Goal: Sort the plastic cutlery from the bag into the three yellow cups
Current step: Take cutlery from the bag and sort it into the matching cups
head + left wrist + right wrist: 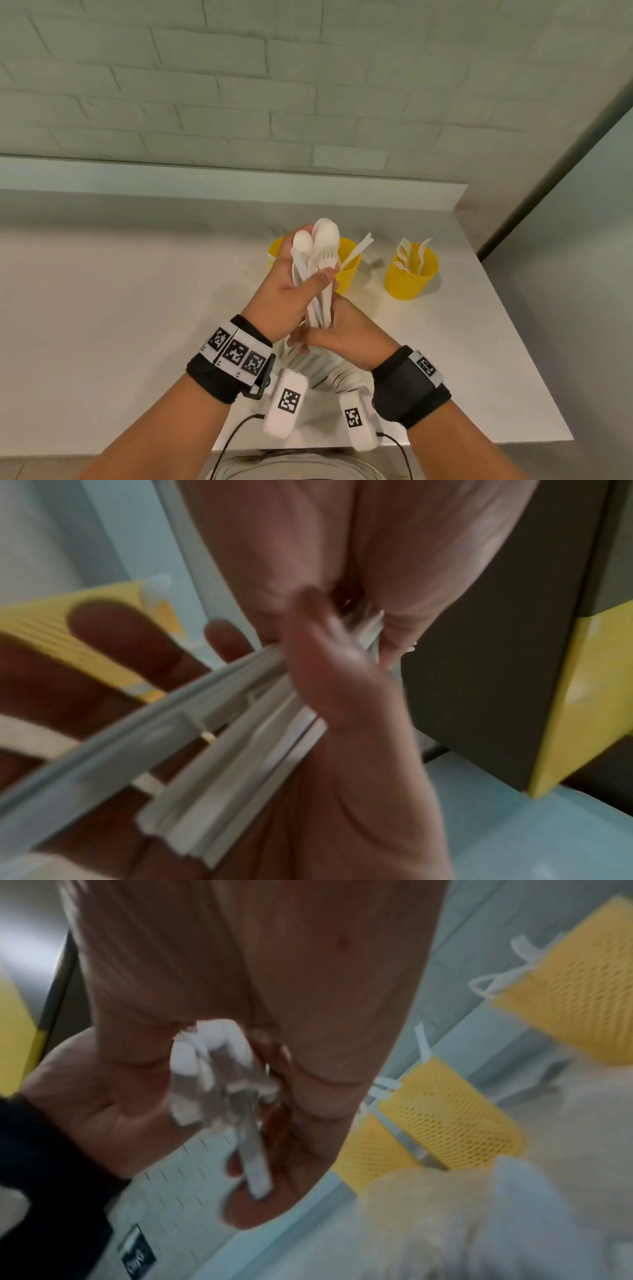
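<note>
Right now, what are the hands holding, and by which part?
A bundle of white plastic cutlery: the left hand grips it round the middle, the right hand holds the handle ends below, with the spoon bowls sticking out on top.

The head camera looked forward and steeply down from above, taking in both forearms, the white worktop (102,308) and the brick wall (239,85) behind it. The left wrist camera sat very close under the left hand (342,750), facing along the palm to the fingers (103,631), blurred. The right wrist camera looked along the right hand (274,974) from just as near, facing outward toward the wall. All 3 views shared the bundle of white cutlery (318,274) gripped between both hands, and each caught some of the yellow cups (411,274); the right wrist view showed 3 of them.
</note>
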The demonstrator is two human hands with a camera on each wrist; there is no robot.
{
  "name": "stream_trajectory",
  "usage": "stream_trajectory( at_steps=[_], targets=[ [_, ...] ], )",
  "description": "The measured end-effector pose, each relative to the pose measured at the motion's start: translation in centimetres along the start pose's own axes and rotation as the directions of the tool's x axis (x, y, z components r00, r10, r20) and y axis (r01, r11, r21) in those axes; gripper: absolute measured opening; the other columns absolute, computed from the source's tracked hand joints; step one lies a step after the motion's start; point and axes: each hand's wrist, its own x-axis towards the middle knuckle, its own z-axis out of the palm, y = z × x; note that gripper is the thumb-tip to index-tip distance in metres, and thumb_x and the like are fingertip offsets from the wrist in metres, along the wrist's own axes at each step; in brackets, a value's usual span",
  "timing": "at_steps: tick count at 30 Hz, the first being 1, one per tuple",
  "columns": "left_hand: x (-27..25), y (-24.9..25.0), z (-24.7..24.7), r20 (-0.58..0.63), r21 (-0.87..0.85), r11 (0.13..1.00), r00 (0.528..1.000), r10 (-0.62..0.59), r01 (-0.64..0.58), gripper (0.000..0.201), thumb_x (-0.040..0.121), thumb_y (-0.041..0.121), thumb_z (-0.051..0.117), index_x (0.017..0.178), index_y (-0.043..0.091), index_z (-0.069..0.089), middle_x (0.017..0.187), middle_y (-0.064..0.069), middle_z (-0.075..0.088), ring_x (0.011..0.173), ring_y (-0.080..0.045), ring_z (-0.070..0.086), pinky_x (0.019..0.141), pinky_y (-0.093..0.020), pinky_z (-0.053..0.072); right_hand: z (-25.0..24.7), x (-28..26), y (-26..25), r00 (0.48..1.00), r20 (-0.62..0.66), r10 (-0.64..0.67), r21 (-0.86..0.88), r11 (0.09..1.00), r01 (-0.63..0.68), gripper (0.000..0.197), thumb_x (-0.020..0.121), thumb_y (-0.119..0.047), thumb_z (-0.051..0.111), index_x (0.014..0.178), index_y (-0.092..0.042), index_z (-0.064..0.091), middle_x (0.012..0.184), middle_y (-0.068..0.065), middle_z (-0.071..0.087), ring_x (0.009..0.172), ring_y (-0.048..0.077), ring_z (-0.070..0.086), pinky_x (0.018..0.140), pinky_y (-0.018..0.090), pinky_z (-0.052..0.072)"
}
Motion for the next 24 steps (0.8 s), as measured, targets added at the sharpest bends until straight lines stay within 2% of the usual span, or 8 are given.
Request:
stream_trajectory(
  at_steps=[2, 4, 9, 11, 13, 18, 21, 24],
  targets=[
    [0.2, 0.4, 0.6, -0.033, 0.000, 0.999, 0.999, 0.036, -0.036, 0.055, 0.092, -0.005, 0.065, 0.136, 0.020, 0.044, 0.117, -0.001, 0.063, 0.101, -0.008, 0.068, 0.084, -0.023, 0.055, 0.2, 0.5, -1.0, 0.999, -0.050, -0.022, 0.070, 0.997, 0.026, 0.030, 0.079, 0.000, 0.073, 0.107, -0.007, 0.066, 0.081, 0.015, 0.069, 0.070, 0.035, 0.062, 0.061, 0.042, 0.057],
    [0.5, 0.6, 0.9, -0.084, 0.010, 0.999, 0.995, 0.049, -0.049, 0.058, 0.087, -0.007, 0.071, 0.133, 0.017, 0.045, 0.117, 0.000, 0.063, 0.105, -0.006, 0.066, 0.085, -0.022, 0.054, 0.0, 0.7, -1.2, 0.996, -0.083, -0.025, 0.078, 0.996, 0.032, 0.027, 0.080, -0.004, 0.072, 0.106, -0.008, 0.066, 0.077, 0.019, 0.062, 0.063, 0.034, 0.052, 0.053, 0.034, 0.047],
    [1.4, 1.5, 1.7, -0.107, 0.138, 0.985, 0.987, 0.118, -0.103, 0.062, 0.078, -0.002, 0.081, 0.125, 0.020, 0.047, 0.112, 0.003, 0.063, 0.098, -0.002, 0.064, 0.078, -0.021, 0.053, -1.7, -0.1, -0.6, 0.990, -0.137, 0.046, 0.106, 0.994, -0.032, 0.025, 0.082, -0.015, 0.073, 0.101, -0.003, 0.063, 0.067, 0.010, 0.051, 0.052, 0.020, 0.041, 0.053, 0.033, 0.035],
    [1.9, 2.2, 2.1, -0.089, 0.128, 0.969, 0.971, 0.222, -0.210, 0.072, 0.077, -0.001, 0.081, 0.133, 0.022, 0.043, 0.127, 0.003, 0.062, 0.116, -0.011, 0.063, 0.091, -0.028, 0.053, -2.6, -0.7, -0.5, 0.990, -0.125, 0.061, 0.145, 0.989, -0.042, 0.009, 0.084, -0.006, 0.069, 0.082, -0.010, 0.062, 0.060, 0.005, 0.045, 0.049, 0.018, 0.037, 0.052, 0.033, 0.031],
    [2.4, 2.8, 2.7, -0.023, 0.188, 0.939, 0.954, 0.298, -0.288, 0.078, 0.080, 0.001, 0.079, 0.143, 0.026, 0.039, 0.139, 0.003, 0.058, 0.125, -0.020, 0.060, 0.101, -0.032, 0.051, -3.4, -1.3, -0.5, 0.992, -0.102, 0.074, 0.144, 0.988, -0.058, 0.022, 0.083, -0.005, 0.069, 0.069, -0.019, 0.059, 0.057, 0.004, 0.045, 0.048, 0.019, 0.037, 0.052, 0.032, 0.031],
    [4.0, 2.3, 5.6, 0.127, 0.601, 0.683, 0.894, 0.430, -0.414, 0.029, 0.095, 0.019, 0.065, 0.123, 0.021, 0.068, 0.122, 0.008, 0.068, 0.114, -0.002, 0.062, 0.096, -0.029, 0.051, -5.8, -2.3, -1.3, 0.996, -0.070, 0.050, 0.031, 0.998, -0.047, 0.020, 0.084, -0.011, 0.069, 0.074, 0.004, 0.060, 0.056, 0.022, 0.057, 0.052, 0.027, 0.055, 0.067, 0.031, 0.047],
    [4.6, 2.0, 7.9, 0.062, 0.579, 0.724, 0.906, 0.419, -0.375, 0.030, 0.093, 0.023, 0.065, 0.123, 0.022, 0.065, 0.113, 0.013, 0.071, 0.101, -0.002, 0.067, 0.087, -0.029, 0.054, -7.2, -3.1, -1.4, 0.995, -0.099, 0.033, 0.076, 0.997, -0.025, 0.018, 0.084, 0.000, 0.067, 0.066, -0.006, 0.065, 0.056, 0.019, 0.059, 0.055, 0.031, 0.056, 0.066, 0.037, 0.049],
    [5.1, 2.0, 9.8, 0.086, 0.509, 0.786, 0.929, 0.359, -0.351, 0.050, 0.087, 0.013, 0.072, 0.134, 0.024, 0.057, 0.124, 0.014, 0.068, 0.115, -0.002, 0.063, 0.098, -0.028, 0.051, -8.4, -3.7, -0.9, 0.984, -0.169, 0.065, 0.166, 0.986, -0.037, 0.021, 0.080, 0.000, 0.070, 0.074, -0.021, 0.070, 0.054, 0.010, 0.049, 0.048, 0.024, 0.042, 0.053, 0.034, 0.038]
  ],
)
